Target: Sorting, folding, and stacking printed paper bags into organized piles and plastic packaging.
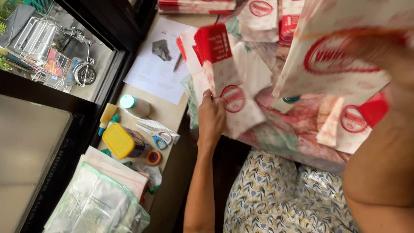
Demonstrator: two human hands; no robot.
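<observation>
My left hand [211,117] reaches up from the bottom centre and grips a fanned stack of white paper bags with red tops and round red marks [224,73]. My right arm fills the right edge. My right hand [394,54] is blurred at the top right and holds a single large white paper bag with a red oval mark [332,60] close to the camera. Beneath both hands lies a loose heap of the same bags [302,125], partly inside clear plastic, over my lap.
On the narrow wooden counter [172,115] at left lie blue-handled scissors [158,136], a yellow-lidded container [122,141], a green-capped bottle [134,104], a tape roll [154,157], a printed sheet [157,64] and plastic-wrapped packs [97,198]. A window [51,47] lies beyond.
</observation>
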